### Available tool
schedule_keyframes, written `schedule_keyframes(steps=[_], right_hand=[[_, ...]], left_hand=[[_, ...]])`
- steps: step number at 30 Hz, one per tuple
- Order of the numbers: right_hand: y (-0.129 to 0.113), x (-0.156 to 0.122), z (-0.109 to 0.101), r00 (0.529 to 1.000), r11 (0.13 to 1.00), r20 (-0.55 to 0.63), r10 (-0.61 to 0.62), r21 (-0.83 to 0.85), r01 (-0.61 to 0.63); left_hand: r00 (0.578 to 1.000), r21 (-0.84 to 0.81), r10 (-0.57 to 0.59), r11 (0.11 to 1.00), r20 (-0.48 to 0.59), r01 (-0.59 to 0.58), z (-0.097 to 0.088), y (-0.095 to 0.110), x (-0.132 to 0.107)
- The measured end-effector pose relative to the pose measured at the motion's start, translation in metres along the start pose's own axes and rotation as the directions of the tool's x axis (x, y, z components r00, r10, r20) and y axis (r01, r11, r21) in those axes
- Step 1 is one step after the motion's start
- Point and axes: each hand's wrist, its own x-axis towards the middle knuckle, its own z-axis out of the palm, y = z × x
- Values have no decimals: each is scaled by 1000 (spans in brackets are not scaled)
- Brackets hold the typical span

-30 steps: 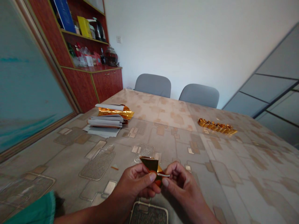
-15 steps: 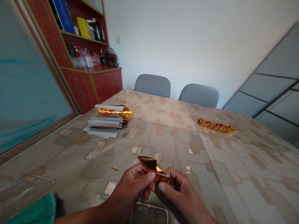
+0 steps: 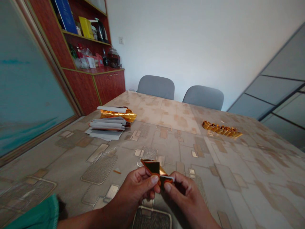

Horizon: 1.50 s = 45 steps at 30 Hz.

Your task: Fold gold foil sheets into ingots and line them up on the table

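Observation:
Both hands pinch a small folded piece of gold foil paper [image 3: 154, 168] above the table, its orange-edged flaps and a white inner edge showing. My left hand [image 3: 139, 188] shut on its left side, thumb pressed on the fold. My right hand [image 3: 184, 198] grips its right corner between thumb and forefinger. The lower part of the foil is hidden by my fingers. Farther off lies a row of folded gold foil pieces [image 3: 221, 128], and a stack of white papers [image 3: 106, 126] sits with crumpled gold foil [image 3: 118, 114] on top.
The table has a patterned beige cover [image 3: 171, 149] and a small orange scrap near my left hand. A teal sleeve [image 3: 35, 213] shows at lower left. A red wooden cabinet [image 3: 94, 87] with shelved items stands beyond, with grey chairs [image 3: 156, 87] past the far edge.
The lower foil flap has folded up closer to the upper part. My right hand has shifted slightly up and toward my left hand, and the white edge shows less.

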Motion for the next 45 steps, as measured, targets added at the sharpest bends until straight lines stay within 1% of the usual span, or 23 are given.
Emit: schedule_keyframes(steps=[5, 8, 11, 14, 16, 20, 25, 27, 29, 32, 36, 41, 43, 45], right_hand=[[-1, -1, 0, 999, 999, 39, -34, 29, 32], [1, -1, -3, 1000, 1000, 9, -20, 14, 20], [3, -2, -5, 999, 996, -28, -29, -82, 27], [4, -2, -6, 998, 978, -24, -65, -199, 59], [4, -2, -6, 997, 971, -29, -78, -229, 69], [6, -2, -8, 997, 979, -16, -75, -189, 71], [14, -1, -11, 995, 989, -72, -63, -138, 52], [15, -1, -11, 995, 992, -78, -64, -117, 55], [12, -1, -10, 996, 994, -56, -66, -91, 61], [6, 0, -7, 998, 997, 16, -59, -51, 60], [2, 2, 1, 990, 996, 117, -82, -28, 86], [3, 2, 4, 980, 991, 144, -134, 27, 132], [-1, 0, 0, 970, 990, 198, -138, 7, 139], [-7, -4, -9, 958, 981, 250, -140, -96, 168]], left_hand=[[1000, -10, -13, 1000, -1, 13, 0, 1, 0], [1000, -5, -2, 1000, 7, 2, -1, 1, 2], [1000, -11, 0, 1000, 17, 0, -2, 1, 1], [1000, -20, 1, 1000, 18, -1, -1, 1, 0], [1000, -21, -2, 1000, 21, 2, -1, 2, 0], [1000, -16, 0, 1000, 20, 0, 0, 4, 1], [999, -2, 29, 1000, 31, -29, 0, 3, 4], [999, 3, 31, 1000, 36, -31, -1, 3, 5], [1000, 10, 18, 1000, 22, -18, -1, 3, 4], [1000, 7, 9, 1000, -18, -9, -1, 4, 3], [1000, -11, 11, 1000, -13, -11, 2, 4, 1], [1000, -3, 14, 1000, -5, -14, 4, 4, 1], [1000, -10, -8, 1000, 17, 8, 4, 5, 1], [996, -45, -53, 997, 70, 56, 1, 7, 1]])
